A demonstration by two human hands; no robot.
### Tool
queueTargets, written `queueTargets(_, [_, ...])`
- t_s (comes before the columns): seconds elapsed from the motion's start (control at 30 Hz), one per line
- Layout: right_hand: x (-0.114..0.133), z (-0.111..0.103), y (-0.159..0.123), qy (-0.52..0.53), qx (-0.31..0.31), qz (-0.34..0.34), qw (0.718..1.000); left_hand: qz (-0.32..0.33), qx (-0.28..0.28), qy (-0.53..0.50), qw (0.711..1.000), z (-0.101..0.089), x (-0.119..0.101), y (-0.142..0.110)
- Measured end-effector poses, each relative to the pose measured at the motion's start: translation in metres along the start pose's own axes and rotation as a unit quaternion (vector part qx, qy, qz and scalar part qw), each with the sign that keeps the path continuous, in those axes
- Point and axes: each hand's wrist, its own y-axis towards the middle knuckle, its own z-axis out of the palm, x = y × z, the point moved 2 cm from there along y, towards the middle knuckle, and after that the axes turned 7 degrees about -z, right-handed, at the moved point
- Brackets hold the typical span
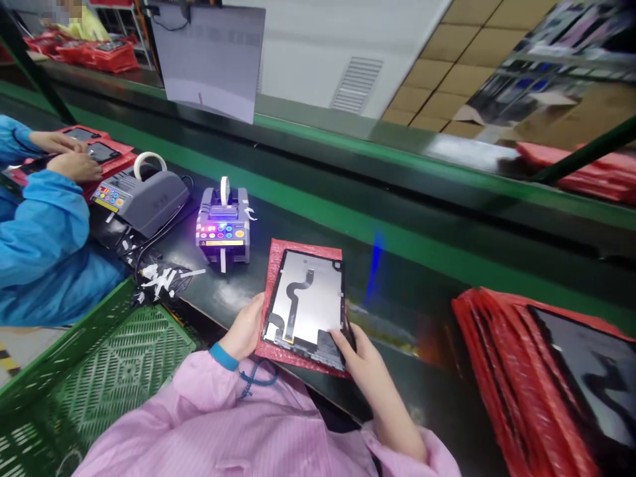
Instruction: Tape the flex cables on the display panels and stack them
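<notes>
A tablet screen panel (320, 291), its silvery back up with a dark ribbon cable on it, lies over a red bubble-wrap bag (275, 265) at the near edge of the bench. My left hand (246, 328) grips the bag along its left side; most of its fingers are hidden. On the lower right corner of the panel rests the thumb of my right hand (360, 354), with the other fingers at the panel's right edge. Beyond my left hand stands a tape dispenser (223, 228) with lit buttons and a strip of white tape sticking out of its front.
To the right is a stack of red bags (517, 371) topped by another screen panel (591, 371). A co-worker's hands (74, 159) are by a second tape dispenser (149, 195) at left. Tape scraps (161, 278) lie above a green crate (124, 371).
</notes>
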Motion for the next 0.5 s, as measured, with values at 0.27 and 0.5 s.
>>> queueTargets(0.27, [-0.013,-0.010,0.024,-0.107,0.033,-0.010,0.994,-0.002,-0.007,0.103,0.995,0.014,-0.008,0.008])
queueTargets(0.5, [0.005,-0.054,0.020,-0.177,-0.100,-0.065,0.977,0.069,-0.118,0.230,0.964,-0.026,-0.065,-0.010])
